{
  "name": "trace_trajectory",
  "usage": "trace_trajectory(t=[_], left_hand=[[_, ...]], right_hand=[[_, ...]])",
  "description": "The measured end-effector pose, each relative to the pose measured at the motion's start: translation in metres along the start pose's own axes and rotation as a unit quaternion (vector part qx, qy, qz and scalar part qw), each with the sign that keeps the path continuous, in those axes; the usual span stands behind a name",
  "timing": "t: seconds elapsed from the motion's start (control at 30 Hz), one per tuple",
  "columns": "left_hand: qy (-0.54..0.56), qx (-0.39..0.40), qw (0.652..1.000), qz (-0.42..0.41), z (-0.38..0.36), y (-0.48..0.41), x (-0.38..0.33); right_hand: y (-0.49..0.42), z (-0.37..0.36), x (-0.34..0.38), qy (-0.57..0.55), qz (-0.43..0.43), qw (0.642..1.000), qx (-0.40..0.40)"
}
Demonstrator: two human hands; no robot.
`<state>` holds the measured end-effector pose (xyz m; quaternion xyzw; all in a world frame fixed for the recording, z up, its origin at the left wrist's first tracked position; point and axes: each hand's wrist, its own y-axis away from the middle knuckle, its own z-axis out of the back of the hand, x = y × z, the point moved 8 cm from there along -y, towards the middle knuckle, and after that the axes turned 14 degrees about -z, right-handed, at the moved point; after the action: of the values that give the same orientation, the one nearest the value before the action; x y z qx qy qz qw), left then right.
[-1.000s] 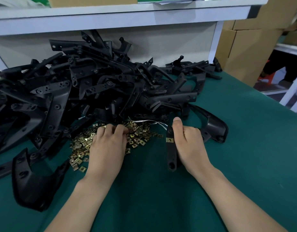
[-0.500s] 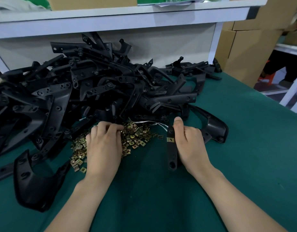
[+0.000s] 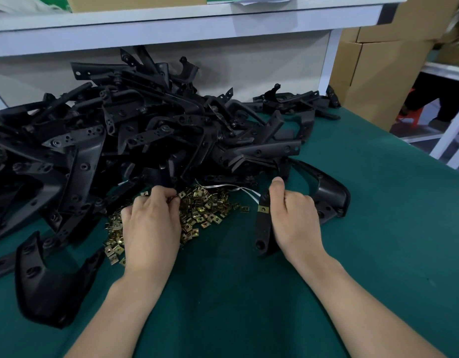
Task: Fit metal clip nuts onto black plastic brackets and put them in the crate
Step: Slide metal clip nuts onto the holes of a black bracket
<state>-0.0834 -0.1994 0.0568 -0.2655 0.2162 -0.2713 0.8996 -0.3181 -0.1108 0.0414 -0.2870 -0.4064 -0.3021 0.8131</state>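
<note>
The black plastic bracket [image 3: 263, 226], likely stiff and light, is gripped mid-strap by the right hand [image 3: 294, 223]; whether one of the small, slippery brass-coloured metal clip nuts [image 3: 205, 210] is pinched by the left hand [image 3: 150, 226] cannot be told.

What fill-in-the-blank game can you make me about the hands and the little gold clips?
1. The left hand reaches into the pile of clip nuts, which lies on a ____ table top.
2. The right hand grips a ____ bracket.
3. That bracket shows ____ fitted gold clip.
Missing words: green; black; one.
</note>
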Motion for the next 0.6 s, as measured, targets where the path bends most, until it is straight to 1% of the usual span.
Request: trace_trajectory(t=[0.1,0.2,0.23,0.27,0.3,0.33,0.4,0.43,0.47,0.53,0.6], left_hand=[[-0.008,0.005,1.000,-0.006,0.000,0.000,-0.002],[0.009,-0.012,0.999,-0.029,0.005,-0.002,-0.007],[0.042,-0.018,0.998,-0.043,0.006,-0.003,-0.011],[0.101,-0.021,0.994,-0.048,0.007,-0.003,-0.015],[0.184,-0.015,0.982,-0.035,0.005,-0.002,-0.018],[0.281,0.006,0.960,-0.008,-0.001,0.000,-0.021],[0.452,0.071,0.888,0.041,-0.019,0.008,-0.037],[0.506,0.101,0.855,0.055,-0.027,0.012,-0.045],[0.546,0.125,0.826,0.066,-0.034,0.016,-0.052],[0.602,0.153,0.779,0.088,-0.041,0.022,-0.061],[0.637,0.168,0.745,0.105,-0.047,0.026,-0.065]], right_hand=[[-0.002,-0.001,-0.002,0.003,-0.010,1.000,0.004],[-0.003,-0.002,-0.002,0.004,-0.015,1.000,0.007],[-0.003,-0.002,-0.002,0.005,-0.015,1.000,0.008],[-0.003,-0.002,-0.002,0.008,-0.016,1.000,0.009],[-0.003,-0.002,-0.002,0.010,-0.017,1.000,0.010],[-0.003,-0.002,-0.003,0.012,-0.020,1.000,0.009],[-0.003,-0.001,-0.003,0.015,-0.023,1.000,0.007],[-0.003,-0.001,-0.003,0.017,-0.023,1.000,0.006],[-0.003,-0.001,-0.003,0.018,-0.024,1.000,0.004],[-0.003,-0.001,-0.002,0.018,-0.022,1.000,0.002],[-0.003,-0.002,-0.001,0.014,-0.021,1.000,0.004]])
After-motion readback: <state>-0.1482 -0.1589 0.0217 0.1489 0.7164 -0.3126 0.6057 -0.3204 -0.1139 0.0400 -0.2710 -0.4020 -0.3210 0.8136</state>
